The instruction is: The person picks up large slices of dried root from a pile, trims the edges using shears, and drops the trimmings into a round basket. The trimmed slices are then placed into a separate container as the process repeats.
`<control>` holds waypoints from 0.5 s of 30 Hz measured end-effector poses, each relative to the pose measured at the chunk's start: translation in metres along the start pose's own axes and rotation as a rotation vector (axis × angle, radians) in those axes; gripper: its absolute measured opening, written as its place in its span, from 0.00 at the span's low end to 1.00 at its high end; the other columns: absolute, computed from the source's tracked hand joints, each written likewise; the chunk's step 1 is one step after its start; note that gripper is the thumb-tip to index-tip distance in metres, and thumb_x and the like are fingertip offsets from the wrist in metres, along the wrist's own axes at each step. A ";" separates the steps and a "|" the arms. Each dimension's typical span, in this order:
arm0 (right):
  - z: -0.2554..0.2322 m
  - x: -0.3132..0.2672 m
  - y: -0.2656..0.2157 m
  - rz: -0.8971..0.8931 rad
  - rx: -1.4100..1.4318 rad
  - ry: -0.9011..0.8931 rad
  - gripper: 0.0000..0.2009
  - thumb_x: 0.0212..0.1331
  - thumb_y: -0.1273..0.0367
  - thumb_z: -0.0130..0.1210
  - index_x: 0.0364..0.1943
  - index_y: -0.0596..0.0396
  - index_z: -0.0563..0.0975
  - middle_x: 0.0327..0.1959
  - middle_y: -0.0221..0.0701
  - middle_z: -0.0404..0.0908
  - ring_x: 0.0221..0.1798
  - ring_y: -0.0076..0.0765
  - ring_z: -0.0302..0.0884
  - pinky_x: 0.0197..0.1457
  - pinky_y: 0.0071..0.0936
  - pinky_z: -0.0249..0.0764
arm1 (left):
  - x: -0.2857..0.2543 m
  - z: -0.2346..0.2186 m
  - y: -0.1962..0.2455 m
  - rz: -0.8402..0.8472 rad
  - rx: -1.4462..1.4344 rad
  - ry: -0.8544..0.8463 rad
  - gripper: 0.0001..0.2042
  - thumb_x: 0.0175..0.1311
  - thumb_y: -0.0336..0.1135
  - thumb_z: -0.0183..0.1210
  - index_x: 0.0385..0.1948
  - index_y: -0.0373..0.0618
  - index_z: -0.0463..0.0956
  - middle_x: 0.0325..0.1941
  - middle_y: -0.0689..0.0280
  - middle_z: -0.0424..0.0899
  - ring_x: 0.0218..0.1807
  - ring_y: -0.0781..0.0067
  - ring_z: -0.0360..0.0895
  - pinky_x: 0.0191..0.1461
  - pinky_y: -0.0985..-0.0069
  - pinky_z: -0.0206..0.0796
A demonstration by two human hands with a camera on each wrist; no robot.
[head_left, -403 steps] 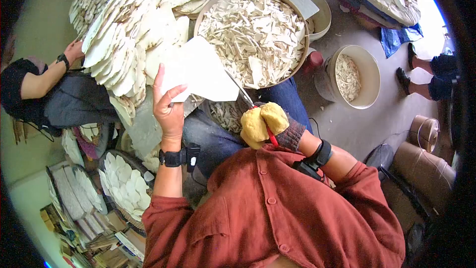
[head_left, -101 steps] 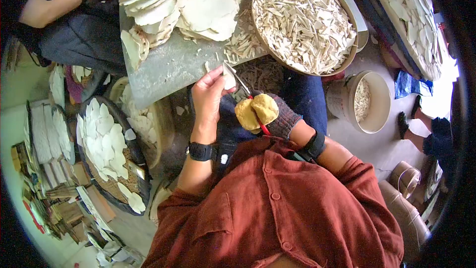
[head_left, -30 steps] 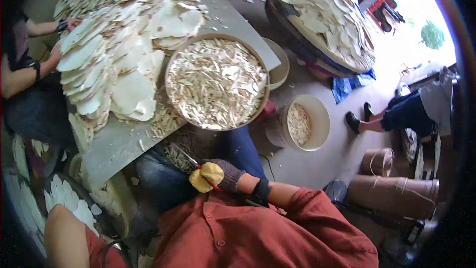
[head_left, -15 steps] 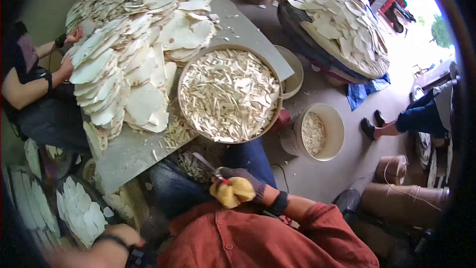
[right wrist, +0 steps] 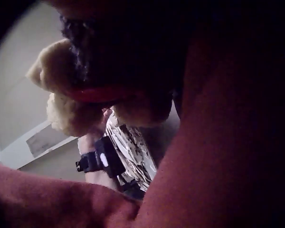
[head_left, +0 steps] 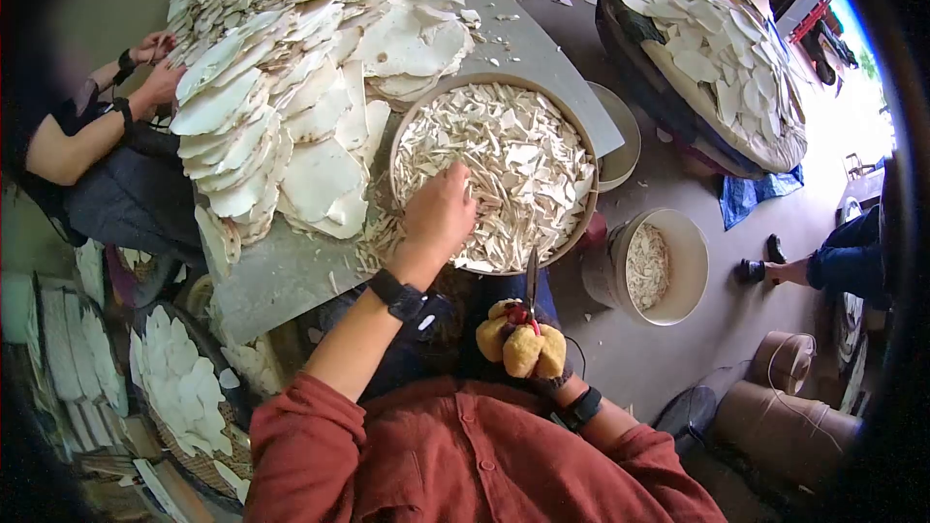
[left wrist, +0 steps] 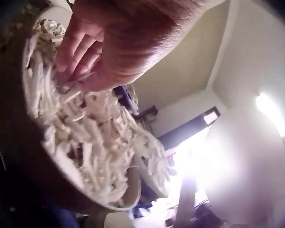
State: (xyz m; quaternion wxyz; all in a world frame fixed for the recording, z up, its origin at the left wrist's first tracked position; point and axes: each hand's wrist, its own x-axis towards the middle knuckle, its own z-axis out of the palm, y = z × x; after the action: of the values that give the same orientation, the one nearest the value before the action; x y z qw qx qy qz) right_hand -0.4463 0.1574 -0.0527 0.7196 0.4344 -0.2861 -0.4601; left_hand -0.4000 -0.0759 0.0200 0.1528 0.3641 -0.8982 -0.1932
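Note:
In the head view my bare left hand (head_left: 439, 213) is over the left part of a round tray (head_left: 395, 169) heaped with white chips (head_left: 513, 184). The left wrist view shows this hand (left wrist: 118, 42) with curled fingers pinching a small pale piece (left wrist: 73, 86) at the chips. My right hand (head_left: 523, 341), in a dark knitted glove with yellow padding, grips red-handled scissors (head_left: 532, 281) in front of the tray, blades pointing toward its rim. Padding and a red handle (right wrist: 97, 95) show darkly in the right wrist view; the fingers are mostly hidden.
Large white pieces (head_left: 325, 184) are stacked on the grey table (head_left: 291, 286) left of the tray. A white bucket (head_left: 693, 281) stands at right, near another heaped tray (head_left: 712, 68). Another person's arms (head_left: 87, 145) reach in at left; someone's legs (head_left: 823, 266) are at far right.
My left hand has come up from the lower left to the chips. The scissors have swung from pointing up-left to nearly straight up, and the right hand has shifted right in the head view.

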 end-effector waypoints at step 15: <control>-0.041 -0.011 -0.042 -0.362 -0.607 -0.055 0.17 0.61 0.71 0.40 0.52 0.66 0.62 0.42 0.36 0.71 0.40 0.33 0.73 0.40 0.27 0.72 | -0.019 -0.026 0.022 0.124 0.376 -0.373 0.47 0.39 0.47 0.68 0.61 0.40 0.47 0.38 0.49 0.72 0.33 0.58 0.72 0.34 0.70 0.70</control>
State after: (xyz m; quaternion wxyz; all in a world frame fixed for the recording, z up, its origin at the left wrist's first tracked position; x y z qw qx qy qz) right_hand -0.4352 0.1742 -0.1089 0.7145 0.2319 -0.0742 -0.6558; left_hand -0.3890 -0.0543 0.0507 -0.0741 0.2886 -0.9515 -0.0771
